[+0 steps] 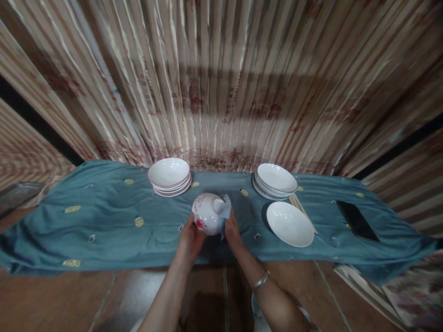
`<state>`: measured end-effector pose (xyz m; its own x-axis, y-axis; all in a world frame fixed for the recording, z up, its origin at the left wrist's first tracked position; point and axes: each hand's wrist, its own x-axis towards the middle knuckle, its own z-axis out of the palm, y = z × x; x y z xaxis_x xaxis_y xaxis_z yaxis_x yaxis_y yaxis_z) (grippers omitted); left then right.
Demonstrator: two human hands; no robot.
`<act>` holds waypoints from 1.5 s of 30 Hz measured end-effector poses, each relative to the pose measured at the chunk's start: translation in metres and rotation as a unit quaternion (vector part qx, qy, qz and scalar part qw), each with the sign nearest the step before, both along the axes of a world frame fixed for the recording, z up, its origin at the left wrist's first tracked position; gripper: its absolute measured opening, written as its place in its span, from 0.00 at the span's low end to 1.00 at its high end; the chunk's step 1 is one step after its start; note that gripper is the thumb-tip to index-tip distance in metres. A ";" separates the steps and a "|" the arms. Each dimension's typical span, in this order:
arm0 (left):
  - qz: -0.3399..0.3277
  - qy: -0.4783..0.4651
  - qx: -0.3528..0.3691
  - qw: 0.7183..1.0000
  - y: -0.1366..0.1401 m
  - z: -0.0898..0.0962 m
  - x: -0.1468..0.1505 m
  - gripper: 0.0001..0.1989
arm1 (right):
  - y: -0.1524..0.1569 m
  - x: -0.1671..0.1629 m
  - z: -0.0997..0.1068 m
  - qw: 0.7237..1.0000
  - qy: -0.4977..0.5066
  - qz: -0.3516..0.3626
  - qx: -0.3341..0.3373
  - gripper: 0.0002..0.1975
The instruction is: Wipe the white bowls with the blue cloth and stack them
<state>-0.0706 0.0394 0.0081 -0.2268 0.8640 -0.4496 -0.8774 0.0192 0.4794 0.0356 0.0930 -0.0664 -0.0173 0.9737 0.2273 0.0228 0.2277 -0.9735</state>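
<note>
A white bowl (206,213) with red dots and a red flower is held up over the near middle of the table, turned so that its foot ring faces right. My left hand (192,234) is closed around the bowl's lower left side. On the other side my right hand (232,227) grips a pale blue-grey cloth (225,210) and presses it against the bowl near the foot. The fingers of both hands are partly hidden behind the bowl and cloth.
A teal patterned cloth covers the table (110,230). Red-rimmed dishes (169,173) are stacked back left, dark-rimmed dishes (277,178) back right. A single white dish (290,224), wooden chopsticks (302,210) and a black phone (356,220) lie rightward. A curtain (221,83) hangs behind.
</note>
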 end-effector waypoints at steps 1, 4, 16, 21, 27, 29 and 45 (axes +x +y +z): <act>0.002 -0.015 -0.006 1.000 0.000 0.002 0.000 0.19 | -0.005 -0.002 -0.001 1.000 -0.012 0.000 0.000 0.27; 0.005 -0.056 -0.009 0.998 0.002 0.005 -0.001 0.20 | -0.022 -0.007 -0.002 0.998 -0.057 0.000 0.011 0.30; 0.037 -0.087 0.017 0.995 0.000 0.016 0.003 0.22 | -0.040 -0.005 0.011 0.994 -0.103 0.016 0.042 0.30; 0.046 -0.058 0.005 0.997 -0.002 0.020 0.002 0.20 | -0.052 -0.007 0.017 0.993 -0.105 0.020 0.054 0.30; 0.055 0.006 0.011 0.998 0.001 0.026 0.001 0.16 | -0.075 -0.015 0.010 0.973 -0.200 0.036 0.108 0.32; 0.052 0.031 0.022 0.998 0.001 0.024 0.001 0.14 | -0.079 -0.015 0.015 0.956 -0.238 0.048 0.166 0.32; 0.051 0.269 0.014 0.962 -0.011 0.004 0.013 0.20 | -0.050 0.010 0.074 0.853 -0.407 0.020 0.326 0.24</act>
<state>-0.0574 0.0286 0.0119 -0.5044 0.8347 -0.2212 -0.4993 -0.0730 0.8633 0.0455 0.0434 0.0081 -0.4574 0.6397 0.6177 0.6107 0.7309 -0.3047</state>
